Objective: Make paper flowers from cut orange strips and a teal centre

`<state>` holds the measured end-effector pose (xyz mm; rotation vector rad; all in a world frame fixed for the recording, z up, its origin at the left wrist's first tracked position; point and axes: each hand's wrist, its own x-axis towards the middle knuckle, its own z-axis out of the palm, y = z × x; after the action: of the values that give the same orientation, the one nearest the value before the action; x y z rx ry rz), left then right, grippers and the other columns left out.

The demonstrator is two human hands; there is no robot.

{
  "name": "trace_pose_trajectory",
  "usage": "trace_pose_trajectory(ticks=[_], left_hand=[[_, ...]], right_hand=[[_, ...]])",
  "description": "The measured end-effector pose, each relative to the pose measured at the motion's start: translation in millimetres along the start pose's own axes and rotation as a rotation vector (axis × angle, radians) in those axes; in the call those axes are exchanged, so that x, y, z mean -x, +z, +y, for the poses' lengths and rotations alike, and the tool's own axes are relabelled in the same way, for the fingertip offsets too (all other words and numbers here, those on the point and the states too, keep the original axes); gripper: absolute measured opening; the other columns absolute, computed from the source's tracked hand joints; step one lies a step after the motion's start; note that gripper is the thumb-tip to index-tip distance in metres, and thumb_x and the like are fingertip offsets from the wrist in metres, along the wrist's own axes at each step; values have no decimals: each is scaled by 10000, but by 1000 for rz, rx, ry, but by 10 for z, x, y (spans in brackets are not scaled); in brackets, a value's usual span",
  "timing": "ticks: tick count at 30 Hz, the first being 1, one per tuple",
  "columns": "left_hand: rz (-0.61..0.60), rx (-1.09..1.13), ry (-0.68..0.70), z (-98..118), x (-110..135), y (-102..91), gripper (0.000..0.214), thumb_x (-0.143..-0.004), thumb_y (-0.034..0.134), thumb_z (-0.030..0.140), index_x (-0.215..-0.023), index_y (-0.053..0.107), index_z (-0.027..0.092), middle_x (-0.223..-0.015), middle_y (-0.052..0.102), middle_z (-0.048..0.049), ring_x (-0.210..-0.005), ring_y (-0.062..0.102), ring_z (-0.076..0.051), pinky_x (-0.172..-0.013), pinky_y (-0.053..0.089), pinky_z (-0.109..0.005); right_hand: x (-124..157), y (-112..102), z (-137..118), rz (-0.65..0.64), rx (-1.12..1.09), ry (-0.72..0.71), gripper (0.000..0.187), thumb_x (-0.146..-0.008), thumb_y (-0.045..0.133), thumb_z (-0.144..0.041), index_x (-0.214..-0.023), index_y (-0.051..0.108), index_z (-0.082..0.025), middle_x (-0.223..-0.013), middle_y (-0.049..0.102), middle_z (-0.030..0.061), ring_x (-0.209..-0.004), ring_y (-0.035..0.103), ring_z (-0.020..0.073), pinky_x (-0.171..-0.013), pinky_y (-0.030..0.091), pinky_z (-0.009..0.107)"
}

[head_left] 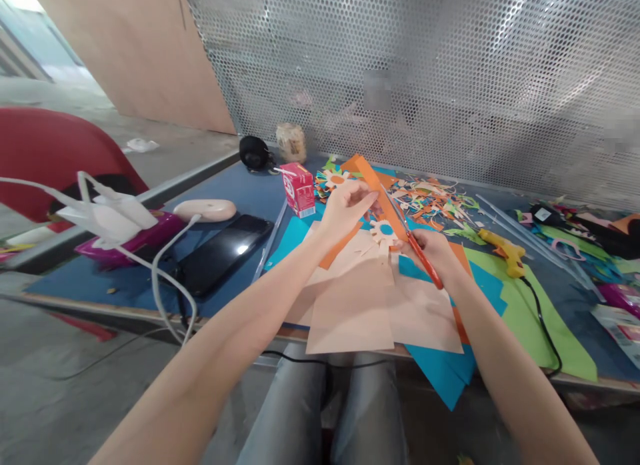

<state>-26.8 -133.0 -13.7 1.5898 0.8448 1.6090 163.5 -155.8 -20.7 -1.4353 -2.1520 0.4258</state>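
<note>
Pinched in the fingers of my left hand (347, 208) is a long strip of orange paper (381, 193), held up at a slant. My right hand (434, 251) grips scissors with red handles (424, 258), their blades lying along the strip's edge. Just below sits a paper flower (384, 231) with pale petals and a blue centre. Another pale flower with an orange centre (338, 179) lies behind my left hand. Pale peach sheets (353, 315) cover the table's front edge under my hands, with blue sheets (445, 378) and orange pieces around them.
Several paper scraps (430, 198) are heaped at the back. A yellow glue gun (507, 251) lies on green paper (560, 345) at right. Leftward are a pink drink carton (299, 190), a black phone (225, 251) and a purple power strip with white plugs (125, 235). A perforated metal panel (425, 71) stands behind.
</note>
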Motion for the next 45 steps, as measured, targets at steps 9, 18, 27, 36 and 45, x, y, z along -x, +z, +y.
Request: trace_pose_trajectory(ticks=[9,18,27,36,45], left_hand=[[-29,68,-64,34,-13,25,215,-717,627,344,-676,542,150,-599,611,-20,-529,588,-117,-447,443,-224],[-71,77,-78,72,4,37,229,-703,648,360,-683,556,151,-598,610,-17,-534,587,-100,-441,445,-192],[-58,90,-71,70,-6,45,245,-696,652,367,-669,547,147,-588,611,-19,-518,583,-106,-439,450,-206],[31,96,-66,-18,-26,-3,197,-772,562,337,-693,534,159,-605,605,-4,-559,599,-109,-459,446,-198],[17,-47,14,14,3,22,175,-782,540,293,-682,551,150,-587,598,-5,-512,568,-96,-462,457,-209]], right_hand=[[-17,25,35,-10,5,18,467,-665,479,-630,-524,333,-209,-496,299,-50,-463,260,76,-427,233,225],[-23,23,19,-42,18,73,417,-672,492,-589,-550,368,-210,-500,367,-32,-458,331,94,-435,259,243],[26,-19,-80,-34,-78,147,441,-672,504,-596,-507,365,-211,-414,318,-45,-395,315,81,-412,213,240],[-3,7,-49,3,11,72,508,-636,478,-674,-488,347,-207,-456,310,-42,-439,299,78,-424,210,229],[-3,38,-14,-62,-58,60,440,-671,485,-624,-560,352,-219,-498,334,-36,-445,314,93,-430,231,244]])
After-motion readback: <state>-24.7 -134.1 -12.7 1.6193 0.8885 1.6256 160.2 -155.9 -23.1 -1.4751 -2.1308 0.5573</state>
